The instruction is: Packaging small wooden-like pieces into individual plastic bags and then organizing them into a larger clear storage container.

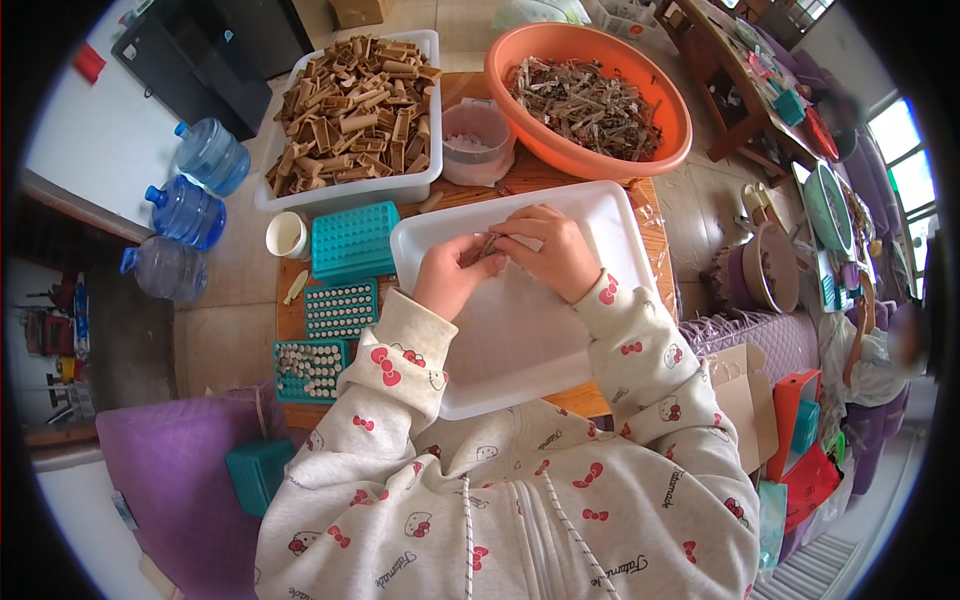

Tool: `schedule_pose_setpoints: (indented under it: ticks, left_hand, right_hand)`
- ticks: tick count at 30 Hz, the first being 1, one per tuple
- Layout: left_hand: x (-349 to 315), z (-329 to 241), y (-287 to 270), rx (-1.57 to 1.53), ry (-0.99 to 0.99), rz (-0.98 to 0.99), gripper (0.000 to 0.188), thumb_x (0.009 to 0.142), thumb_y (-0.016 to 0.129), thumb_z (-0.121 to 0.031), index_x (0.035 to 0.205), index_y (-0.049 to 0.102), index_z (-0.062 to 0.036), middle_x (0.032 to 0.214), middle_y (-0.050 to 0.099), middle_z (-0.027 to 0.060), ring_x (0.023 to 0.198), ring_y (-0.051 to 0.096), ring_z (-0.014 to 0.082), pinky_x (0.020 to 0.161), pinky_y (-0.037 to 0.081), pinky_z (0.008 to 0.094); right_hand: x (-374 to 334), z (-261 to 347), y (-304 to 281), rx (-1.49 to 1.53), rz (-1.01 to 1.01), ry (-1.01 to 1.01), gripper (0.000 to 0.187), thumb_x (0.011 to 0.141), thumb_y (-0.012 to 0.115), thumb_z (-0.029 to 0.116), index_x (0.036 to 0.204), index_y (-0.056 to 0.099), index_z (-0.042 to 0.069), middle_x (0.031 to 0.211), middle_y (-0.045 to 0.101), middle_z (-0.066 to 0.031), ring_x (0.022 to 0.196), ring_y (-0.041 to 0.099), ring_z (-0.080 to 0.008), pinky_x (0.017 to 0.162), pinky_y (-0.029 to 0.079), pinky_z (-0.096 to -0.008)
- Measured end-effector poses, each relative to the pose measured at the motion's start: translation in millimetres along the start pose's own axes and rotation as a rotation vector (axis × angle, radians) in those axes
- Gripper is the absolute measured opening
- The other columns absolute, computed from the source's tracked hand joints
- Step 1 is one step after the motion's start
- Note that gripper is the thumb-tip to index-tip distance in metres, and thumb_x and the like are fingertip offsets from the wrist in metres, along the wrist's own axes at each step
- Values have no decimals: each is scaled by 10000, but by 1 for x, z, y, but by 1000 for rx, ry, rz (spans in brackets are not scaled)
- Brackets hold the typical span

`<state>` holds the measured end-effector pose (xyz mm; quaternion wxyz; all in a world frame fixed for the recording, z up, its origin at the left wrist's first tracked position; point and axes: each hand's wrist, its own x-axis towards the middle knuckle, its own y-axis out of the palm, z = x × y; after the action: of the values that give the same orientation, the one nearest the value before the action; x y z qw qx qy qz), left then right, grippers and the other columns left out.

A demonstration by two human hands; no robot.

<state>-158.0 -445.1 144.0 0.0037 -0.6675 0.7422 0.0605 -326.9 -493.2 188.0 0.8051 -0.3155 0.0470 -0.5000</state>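
My left hand (449, 274) and my right hand (552, 246) meet over the far part of a shallow white tray (530, 350). Pinched between the fingers of both is a small, thin, brownish-grey piece (487, 248); its exact kind is too small to make out. Left of the tray lies a teal rack (355, 240) with rows of holes. Nearer to me, a second teal rack (341, 308) holds rows of white round-ended pieces, and a third rack (310, 370) carries pale cylinders, some lying over. A white cup (287, 235) stands beside the first rack.
A white tub (436, 120) heaped with brown half-tubes and an orange basin (676, 150) of thin brownish strips stand at the back, with a round container (478, 150) of white bits between them. Water bottles (190, 212) stand left. Another person (870, 350) sits far right.
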Motion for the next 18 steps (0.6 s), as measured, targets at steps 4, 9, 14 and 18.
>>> schedule_pose_setpoints:
  ticks: [4,9,14,18]
  left_hand:
    - [1,-2,1,-106,-17,-27,305,838,627,-19,1129,566,50,1006,634,66,904,608,119,807,516,249]
    - [0,-5,4,-201,-8,-42,284,847,630,-51,1106,577,53,965,645,67,877,609,110,756,511,234]
    - [0,-9,0,-44,11,-104,281,859,629,-85,1103,586,47,946,654,62,850,602,89,689,497,215]
    - [1,-5,-2,-188,64,-144,278,876,594,-64,1134,573,37,979,644,68,863,604,104,729,487,207]
  right_hand:
    - [1,-6,6,-178,-141,-222,155,743,688,133,883,695,66,801,619,-77,827,569,-246,783,440,-359]
    - [0,-5,6,-209,-133,-195,161,748,683,141,895,678,77,875,614,-74,853,566,-268,832,410,-377]
    - [-1,-4,10,-139,-61,-264,223,778,671,130,988,648,56,976,604,-93,910,581,-255,877,442,-383]
    - [-1,2,12,212,177,22,282,800,660,103,1072,607,48,993,606,-103,878,612,-214,797,501,-340]
